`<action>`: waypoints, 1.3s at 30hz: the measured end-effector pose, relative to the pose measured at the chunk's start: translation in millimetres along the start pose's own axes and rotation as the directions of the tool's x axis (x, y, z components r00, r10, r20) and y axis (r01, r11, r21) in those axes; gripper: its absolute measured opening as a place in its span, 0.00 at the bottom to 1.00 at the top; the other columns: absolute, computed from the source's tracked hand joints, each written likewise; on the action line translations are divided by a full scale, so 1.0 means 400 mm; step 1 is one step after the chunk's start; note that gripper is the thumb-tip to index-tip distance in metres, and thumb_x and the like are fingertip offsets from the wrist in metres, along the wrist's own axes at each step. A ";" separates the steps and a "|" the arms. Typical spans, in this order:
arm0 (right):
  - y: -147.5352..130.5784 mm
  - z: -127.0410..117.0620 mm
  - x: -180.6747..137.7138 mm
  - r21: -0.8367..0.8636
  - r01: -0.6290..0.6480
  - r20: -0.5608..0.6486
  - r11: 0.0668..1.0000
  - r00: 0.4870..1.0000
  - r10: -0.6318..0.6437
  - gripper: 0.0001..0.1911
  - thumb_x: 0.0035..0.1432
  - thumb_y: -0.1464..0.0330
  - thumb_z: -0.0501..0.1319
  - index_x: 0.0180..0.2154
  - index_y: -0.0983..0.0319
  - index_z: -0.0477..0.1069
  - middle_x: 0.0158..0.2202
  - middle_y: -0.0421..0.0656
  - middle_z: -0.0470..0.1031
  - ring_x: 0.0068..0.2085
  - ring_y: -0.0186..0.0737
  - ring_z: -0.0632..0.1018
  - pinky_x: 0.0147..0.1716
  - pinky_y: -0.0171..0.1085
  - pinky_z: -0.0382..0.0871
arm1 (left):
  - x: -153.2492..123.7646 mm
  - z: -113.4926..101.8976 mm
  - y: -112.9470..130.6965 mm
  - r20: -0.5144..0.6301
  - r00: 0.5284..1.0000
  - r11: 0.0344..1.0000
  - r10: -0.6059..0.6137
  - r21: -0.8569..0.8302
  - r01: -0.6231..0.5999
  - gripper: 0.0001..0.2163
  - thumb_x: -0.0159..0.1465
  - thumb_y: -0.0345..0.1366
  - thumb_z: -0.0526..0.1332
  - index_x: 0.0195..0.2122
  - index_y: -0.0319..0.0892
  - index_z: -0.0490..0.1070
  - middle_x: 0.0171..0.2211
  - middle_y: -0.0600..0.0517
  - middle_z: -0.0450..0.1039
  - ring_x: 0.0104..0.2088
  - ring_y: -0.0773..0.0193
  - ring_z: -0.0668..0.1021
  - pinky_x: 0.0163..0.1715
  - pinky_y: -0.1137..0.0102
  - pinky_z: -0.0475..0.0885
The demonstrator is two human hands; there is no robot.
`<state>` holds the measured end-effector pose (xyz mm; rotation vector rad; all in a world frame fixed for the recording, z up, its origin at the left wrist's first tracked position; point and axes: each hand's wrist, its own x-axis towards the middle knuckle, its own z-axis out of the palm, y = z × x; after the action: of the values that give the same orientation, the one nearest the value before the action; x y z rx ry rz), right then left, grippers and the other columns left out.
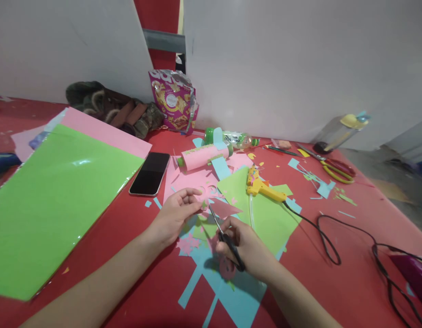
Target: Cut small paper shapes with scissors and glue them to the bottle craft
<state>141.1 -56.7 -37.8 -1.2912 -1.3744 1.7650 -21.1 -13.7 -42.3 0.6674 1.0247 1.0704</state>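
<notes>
One view only: a camera worn on the person's head looks forward and down across the red desk (333, 255) towards its far edge and the grey wall (282, 68). It sits close over the near edge, with the left hand (175, 214) and right hand (246, 248) low at centre.

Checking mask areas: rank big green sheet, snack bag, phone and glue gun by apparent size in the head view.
1. big green sheet
2. snack bag
3. phone
4. glue gun
Bag and phone look close. The bag sits farther back, so that pair is unsure.
</notes>
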 end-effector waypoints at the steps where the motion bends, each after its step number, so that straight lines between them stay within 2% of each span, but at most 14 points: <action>1: 0.000 0.000 0.000 0.003 -0.002 0.004 1.000 1.000 0.002 0.25 0.36 0.50 0.62 0.28 0.60 0.55 0.16 0.31 0.63 0.13 0.27 0.65 0.11 0.28 0.55 | -0.001 0.001 0.001 0.002 1.000 1.000 0.004 0.011 -0.004 0.12 0.45 0.28 0.64 0.31 0.38 0.65 0.17 0.62 0.61 0.20 0.77 0.69 0.25 0.80 0.64; 5: -0.006 -0.002 -0.001 -0.017 -0.020 -0.005 1.000 1.000 0.019 0.27 0.34 0.48 0.62 0.28 0.60 0.54 0.15 0.30 0.60 0.13 0.27 0.63 0.12 0.28 0.54 | -0.004 0.003 0.003 -0.004 0.999 0.996 0.036 0.077 -0.036 0.12 0.45 0.29 0.63 0.31 0.38 0.65 0.17 0.61 0.61 0.21 0.77 0.68 0.24 0.80 0.63; 10: -0.011 -0.008 -0.006 -0.091 0.001 0.000 0.996 1.000 -0.001 0.25 0.40 0.49 0.59 0.29 0.60 0.54 0.17 0.31 0.58 0.16 0.27 0.63 0.14 0.28 0.56 | -0.003 -0.002 0.002 -0.042 0.996 0.989 0.074 0.132 -0.068 0.12 0.46 0.32 0.63 0.32 0.38 0.64 0.18 0.61 0.60 0.22 0.75 0.68 0.24 0.79 0.62; 15: -0.010 -0.010 -0.006 -0.149 0.015 0.000 0.989 1.000 -0.015 0.24 0.41 0.49 0.58 0.29 0.61 0.55 0.19 0.33 0.59 0.18 0.28 0.63 0.17 0.29 0.56 | -0.004 -0.001 -0.002 0.022 0.993 0.963 0.113 0.244 -0.115 0.11 0.48 0.32 0.62 0.32 0.38 0.64 0.19 0.60 0.59 0.21 0.76 0.66 0.22 0.79 0.61; 24: -0.011 -0.010 -0.006 -0.145 0.009 -0.010 0.989 1.000 -0.011 0.25 0.41 0.47 0.57 0.29 0.60 0.54 0.18 0.33 0.60 0.16 0.28 0.64 0.16 0.30 0.55 | -0.016 -0.001 0.003 0.134 0.988 0.931 0.072 0.347 -0.115 0.10 0.48 0.30 0.61 0.32 0.39 0.65 0.20 0.59 0.59 0.22 0.75 0.67 0.24 0.79 0.63; 39: -0.021 -0.008 -0.006 -0.091 -0.002 0.003 0.996 1.000 0.003 0.24 0.41 0.48 0.58 0.27 0.60 0.53 0.17 0.32 0.60 0.15 0.26 0.64 0.14 0.29 0.55 | -0.016 0.004 0.006 0.152 0.987 0.923 0.050 0.371 -0.104 0.11 0.47 0.30 0.61 0.32 0.39 0.65 0.19 0.59 0.60 0.21 0.73 0.69 0.23 0.76 0.65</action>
<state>143.9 -54.5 -29.0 -1.3387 -1.4711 1.7245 -21.3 -19.0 -37.5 1.0892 1.0995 0.8842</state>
